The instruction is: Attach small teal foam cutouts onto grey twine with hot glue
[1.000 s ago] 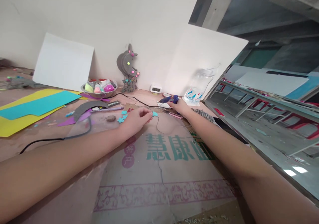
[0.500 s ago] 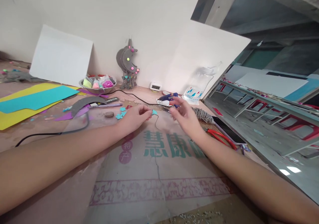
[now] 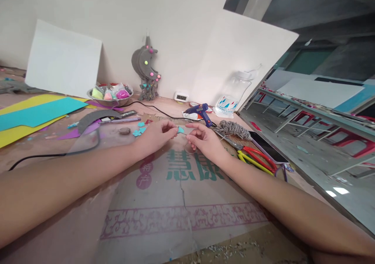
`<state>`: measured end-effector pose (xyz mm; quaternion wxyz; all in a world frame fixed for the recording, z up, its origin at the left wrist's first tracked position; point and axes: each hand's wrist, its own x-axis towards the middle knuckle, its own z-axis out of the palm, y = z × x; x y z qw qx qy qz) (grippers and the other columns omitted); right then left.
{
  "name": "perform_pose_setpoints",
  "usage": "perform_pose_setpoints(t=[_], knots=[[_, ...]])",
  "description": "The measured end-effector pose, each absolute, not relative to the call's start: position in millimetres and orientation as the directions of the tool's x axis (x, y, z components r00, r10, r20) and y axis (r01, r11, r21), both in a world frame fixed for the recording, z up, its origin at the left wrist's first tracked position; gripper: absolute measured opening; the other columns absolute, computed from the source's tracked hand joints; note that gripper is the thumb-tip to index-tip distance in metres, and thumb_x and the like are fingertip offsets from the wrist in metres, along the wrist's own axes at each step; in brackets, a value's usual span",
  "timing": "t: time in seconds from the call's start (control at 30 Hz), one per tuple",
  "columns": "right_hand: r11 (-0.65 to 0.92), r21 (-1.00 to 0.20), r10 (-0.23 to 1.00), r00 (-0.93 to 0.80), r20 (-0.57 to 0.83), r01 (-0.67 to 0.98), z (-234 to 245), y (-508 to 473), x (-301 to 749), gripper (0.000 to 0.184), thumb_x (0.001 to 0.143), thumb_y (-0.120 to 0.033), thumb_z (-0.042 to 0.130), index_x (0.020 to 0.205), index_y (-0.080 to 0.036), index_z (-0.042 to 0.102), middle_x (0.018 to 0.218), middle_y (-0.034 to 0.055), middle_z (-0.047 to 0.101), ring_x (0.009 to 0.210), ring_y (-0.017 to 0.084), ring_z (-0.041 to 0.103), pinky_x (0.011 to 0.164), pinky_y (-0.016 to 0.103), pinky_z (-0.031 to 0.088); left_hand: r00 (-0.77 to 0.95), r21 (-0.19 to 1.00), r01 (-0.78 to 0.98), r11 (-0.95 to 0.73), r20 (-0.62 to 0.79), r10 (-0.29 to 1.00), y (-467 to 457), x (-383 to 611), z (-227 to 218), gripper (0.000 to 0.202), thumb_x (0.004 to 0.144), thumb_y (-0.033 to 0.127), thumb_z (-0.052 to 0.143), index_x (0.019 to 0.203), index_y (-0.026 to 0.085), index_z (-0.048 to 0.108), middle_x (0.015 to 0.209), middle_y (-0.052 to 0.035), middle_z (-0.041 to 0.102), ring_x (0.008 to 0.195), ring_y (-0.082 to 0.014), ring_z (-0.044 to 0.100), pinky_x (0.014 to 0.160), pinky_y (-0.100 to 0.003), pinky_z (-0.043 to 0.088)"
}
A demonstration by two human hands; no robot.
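My left hand (image 3: 160, 135) is closed in a pinch on a small turquoise flower cutout (image 3: 181, 130). Just right of it, my right hand (image 3: 201, 138) has its fingers curled toward the thumb. A thin string (image 3: 191, 151) loops below these fingertips and seems to be held in them, though the grip is partly hidden. More turquoise flower cutouts (image 3: 139, 130) lie beyond my left wrist. Under both hands spreads a clear plastic sheet (image 3: 146, 225) with green and purple print.
A blue glue gun (image 3: 200, 112), a grey yarn bundle (image 3: 234, 129), red- and yellow-handled pliers (image 3: 259, 158) and a phone (image 3: 268, 150) lie right. Left are a bowl of coloured clay packets (image 3: 111, 99), a stone (image 3: 124, 131) and coloured sheets (image 3: 41, 113). A moon ornament (image 3: 145, 66) leans on the wall.
My right hand has come down and left, away from the glue gun, to beside the flower cutout; its fingers have curled in. The pliers and glue gun show more fully. The view has shifted slightly.
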<state>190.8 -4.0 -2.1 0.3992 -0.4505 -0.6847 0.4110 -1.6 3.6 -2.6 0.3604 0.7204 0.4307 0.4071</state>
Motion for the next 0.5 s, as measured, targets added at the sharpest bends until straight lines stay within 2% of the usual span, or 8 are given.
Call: perform_pose_setpoints(t=[0.17, 0.23, 0.37, 0.5], knots=[[0.392, -0.784, 0.919, -0.237, 0.315, 0.48, -1.6, -2.8, 191.2, 0.015, 0.077, -0.027, 0.061, 0.086, -0.016, 0.063, 0.066, -0.0018, 0.055, 0.055, 0.01, 0.048, 0.053, 0.025, 0.04, 0.287, 0.835, 0.413, -0.363, 0.259, 0.922, 2.2, -1.2, -1.1, 0.022, 0.079, 0.038, 0.051, 0.078, 0.017, 0.059, 0.075, 0.0005, 0.063, 0.062, -0.0111, 0.052, 0.059, -0.024, 0.039], [0.436, -0.713, 0.899, -0.222, 0.378, 0.55, -1.5, -3.7, 191.2, 0.011, 0.078, -0.027, 0.06, 0.077, -0.016, 0.064, 0.066, -0.0004, 0.058, 0.058, 0.011, 0.05, 0.057, 0.026, 0.041, 0.291, 0.827, 0.428, -0.364, 0.255, 0.922, 2.5, -1.4, -2.0, 0.022, 0.079, 0.038, 0.05, 0.077, 0.018, 0.059, 0.075, 0.0008, 0.063, 0.061, -0.011, 0.052, 0.059, -0.024, 0.039], [0.509, -0.63, 0.849, -0.221, 0.481, 0.586, -0.5, -7.5, 189.9, 0.012, 0.081, -0.028, 0.058, 0.079, -0.017, 0.064, 0.07, 0.0007, 0.06, 0.062, 0.012, 0.052, 0.06, 0.026, 0.041, 0.329, 0.811, 0.444, -0.382, 0.249, 0.911, 3.3, -1.3, -4.8, 0.023, 0.079, 0.039, 0.05, 0.078, 0.018, 0.059, 0.072, 0.0015, 0.062, 0.062, -0.0118, 0.052, 0.058, -0.024, 0.039], [0.548, -0.596, 0.825, -0.262, 0.5, 0.587, 0.8, -10.5, 188.0, 0.012, 0.082, -0.028, 0.058, 0.078, -0.017, 0.062, 0.069, 0.0004, 0.059, 0.062, 0.012, 0.051, 0.06, 0.025, 0.041, 0.379, 0.791, 0.455, -0.41, 0.245, 0.892, 2.8, -0.4, -6.2, 0.022, 0.079, 0.039, 0.049, 0.078, 0.019, 0.059, 0.07, 0.0018, 0.061, 0.062, -0.0123, 0.052, 0.056, -0.024, 0.038]])
